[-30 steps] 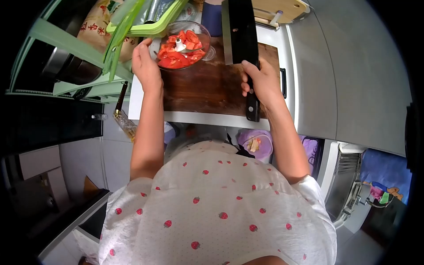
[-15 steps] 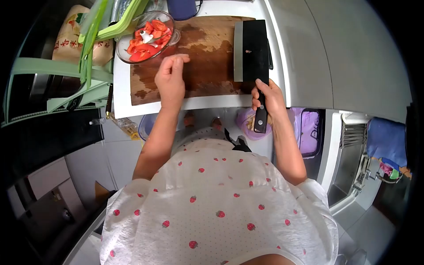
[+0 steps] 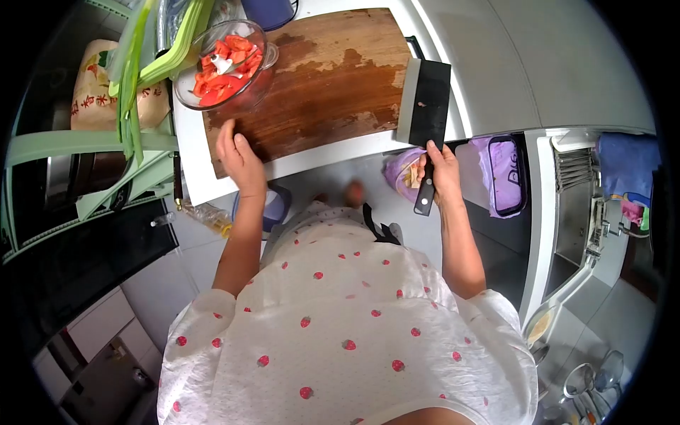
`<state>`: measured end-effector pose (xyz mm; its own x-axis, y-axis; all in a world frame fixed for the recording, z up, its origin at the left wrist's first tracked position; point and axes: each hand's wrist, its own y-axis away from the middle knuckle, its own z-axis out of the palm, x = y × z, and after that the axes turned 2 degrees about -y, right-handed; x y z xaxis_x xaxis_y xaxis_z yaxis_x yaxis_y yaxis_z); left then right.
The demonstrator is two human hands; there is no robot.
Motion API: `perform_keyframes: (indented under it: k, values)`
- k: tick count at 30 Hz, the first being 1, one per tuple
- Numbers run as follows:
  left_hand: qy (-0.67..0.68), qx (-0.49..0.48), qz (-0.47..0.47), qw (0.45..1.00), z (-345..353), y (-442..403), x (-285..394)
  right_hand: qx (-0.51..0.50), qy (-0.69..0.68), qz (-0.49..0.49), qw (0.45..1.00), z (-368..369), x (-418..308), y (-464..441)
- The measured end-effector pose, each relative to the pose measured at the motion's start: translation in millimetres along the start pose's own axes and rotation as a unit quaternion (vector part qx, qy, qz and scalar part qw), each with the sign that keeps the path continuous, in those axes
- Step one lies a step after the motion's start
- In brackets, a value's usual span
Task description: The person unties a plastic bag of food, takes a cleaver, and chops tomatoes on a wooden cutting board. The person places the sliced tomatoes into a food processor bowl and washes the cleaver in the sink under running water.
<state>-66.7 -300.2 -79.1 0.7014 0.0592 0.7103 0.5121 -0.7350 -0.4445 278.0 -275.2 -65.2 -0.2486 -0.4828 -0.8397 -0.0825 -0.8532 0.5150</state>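
Note:
My right hand grips the handle of a black cleaver. The blade points away from me, over the right edge of the wooden cutting board and the white counter. My left hand, holding nothing, hovers near the board's front left corner with its fingers stretched. Beyond it, a clear glass bowl rests on the board's far left part. Cut red tomato pieces lie in this bowl, along with something small and white.
Green onions hang over a green rack on the left, beside a printed bag. A blue container stands behind the board. Below the counter are a purple-lined bin and a blue bucket.
My left hand has drawn back toward me and left, its pinched fingers now opened. My right hand has carried the cleaver rightward, off the board. The camera view has turned slightly.

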Motion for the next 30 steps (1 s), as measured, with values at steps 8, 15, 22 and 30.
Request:
perform_keyframes:
  k: [8,15,22,30]
  values:
    - [-0.303,-0.193,0.047,0.932,-8,25,-28,0.079,0.172,-0.048,0.981,26,9,-2]
    - [-0.26,-0.24,0.08,0.932,27,23,10,0.003,0.281,-0.046,0.959,82,13,-2]
    - [-0.185,-0.258,0.163,0.934,59,3,21,-0.071,0.296,-0.076,0.949,108,10,-7]
    - [-0.183,-0.275,0.14,0.933,57,-9,13,0.032,0.209,-0.066,0.975,56,-9,-36]
